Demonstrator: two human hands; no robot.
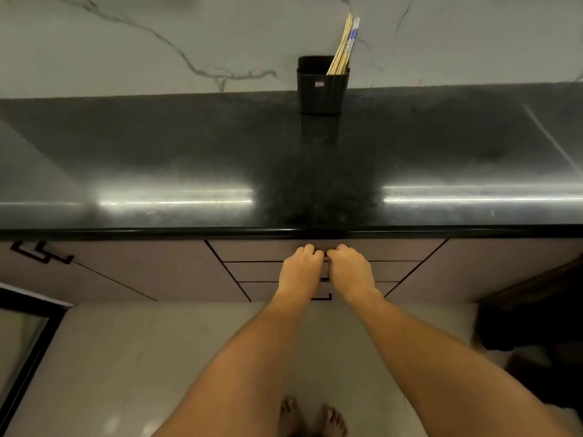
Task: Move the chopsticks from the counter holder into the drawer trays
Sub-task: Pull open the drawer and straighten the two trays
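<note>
Chopsticks stand in holder, long axis tilted up-right. Left hand and right hand, fingers curled, grip top drawer front.

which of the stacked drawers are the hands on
The top drawer, directly under the black counter edge. The left hand and right hand curl their fingers at its front, side by side; the two lower drawers sit below the fingers, closed.

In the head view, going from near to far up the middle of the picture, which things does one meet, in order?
Bare feet → floor → lowest drawer handle → left hand and right hand side by side at the top drawer → black counter → black holder → chopsticks → marble wall.
</note>
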